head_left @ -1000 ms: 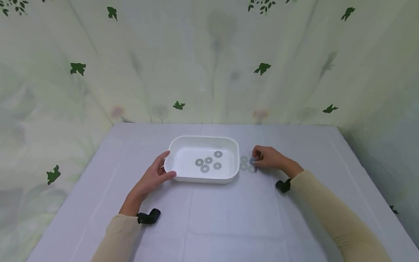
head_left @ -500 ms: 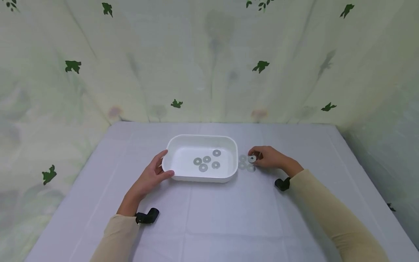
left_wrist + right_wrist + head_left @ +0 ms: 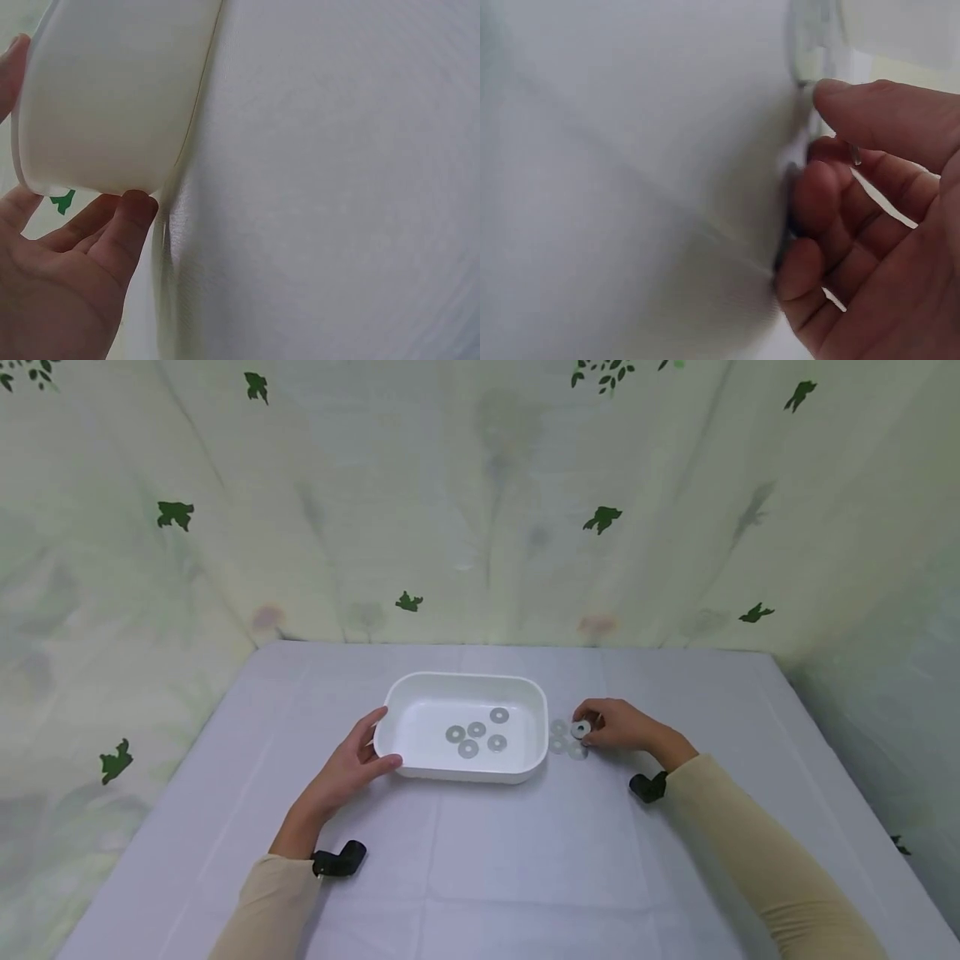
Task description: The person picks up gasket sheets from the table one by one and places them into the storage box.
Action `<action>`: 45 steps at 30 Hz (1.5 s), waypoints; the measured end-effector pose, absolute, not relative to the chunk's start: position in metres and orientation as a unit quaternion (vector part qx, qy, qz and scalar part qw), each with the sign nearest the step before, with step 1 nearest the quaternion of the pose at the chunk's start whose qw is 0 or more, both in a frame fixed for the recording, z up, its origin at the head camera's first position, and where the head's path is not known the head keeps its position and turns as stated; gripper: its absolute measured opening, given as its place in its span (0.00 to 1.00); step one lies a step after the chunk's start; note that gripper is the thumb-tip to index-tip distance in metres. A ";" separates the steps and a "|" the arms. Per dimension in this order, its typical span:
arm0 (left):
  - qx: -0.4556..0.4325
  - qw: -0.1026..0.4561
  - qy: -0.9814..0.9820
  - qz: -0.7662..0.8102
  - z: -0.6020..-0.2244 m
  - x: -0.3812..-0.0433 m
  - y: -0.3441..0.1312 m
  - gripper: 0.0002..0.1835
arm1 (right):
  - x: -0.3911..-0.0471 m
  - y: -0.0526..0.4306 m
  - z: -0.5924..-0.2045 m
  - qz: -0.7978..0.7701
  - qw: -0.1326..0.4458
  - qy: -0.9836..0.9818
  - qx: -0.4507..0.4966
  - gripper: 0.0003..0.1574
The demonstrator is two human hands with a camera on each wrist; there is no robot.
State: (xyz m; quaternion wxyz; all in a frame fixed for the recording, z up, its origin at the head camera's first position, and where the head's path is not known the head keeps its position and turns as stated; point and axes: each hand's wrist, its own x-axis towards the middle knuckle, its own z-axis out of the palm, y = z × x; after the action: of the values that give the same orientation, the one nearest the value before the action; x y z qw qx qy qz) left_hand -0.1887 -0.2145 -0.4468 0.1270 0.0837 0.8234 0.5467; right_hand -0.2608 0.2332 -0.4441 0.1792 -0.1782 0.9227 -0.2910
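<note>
A white rectangular tray (image 3: pixel 461 770) stands on the table with several flat grey washers (image 3: pixel 497 742) spread over its floor. My left hand (image 3: pixel 348 770) holds the tray's left end, thumb at the front corner and fingers along the side; in the left wrist view, the fingertips (image 3: pixel 137 206) press against the tray's outer wall (image 3: pixel 112 97). Just right of the tray, my right hand (image 3: pixel 618 724) pinches one washer (image 3: pixel 575 732), whose ringed face shows to the head camera. Beneath and beside it lie more loose washers (image 3: pixel 557 745). In the right wrist view the held washer is mostly hidden by the fingers.
A white cloth (image 3: pixel 480 877) covers the table. Behind and beside it hangs a pale curtain (image 3: pixel 480 527) with green leaf prints. Each wrist carries a small black camera (image 3: pixel 341 860).
The washer in my right hand has turned from dark and tilted to showing its bright face. My left hand keeps its hold on the tray.
</note>
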 end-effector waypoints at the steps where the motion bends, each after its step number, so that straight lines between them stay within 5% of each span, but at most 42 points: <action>1: 0.085 0.127 0.823 0.548 -0.447 -0.188 -0.215 0.49 | -0.261 0.233 -0.443 -0.292 0.181 0.923 -0.174 0.20; 45: 0.097 0.123 0.814 0.560 -0.450 -0.191 -0.216 0.49 | -0.277 0.246 -0.372 -0.387 0.092 0.899 -0.181 0.25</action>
State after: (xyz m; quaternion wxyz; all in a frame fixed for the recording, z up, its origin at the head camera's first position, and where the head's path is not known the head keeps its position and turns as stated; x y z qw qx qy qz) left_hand -0.1911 -0.2165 -0.4500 0.1226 0.0966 0.8140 0.5596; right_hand -0.2770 0.2463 -0.3722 0.0916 -0.1806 0.8994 -0.3873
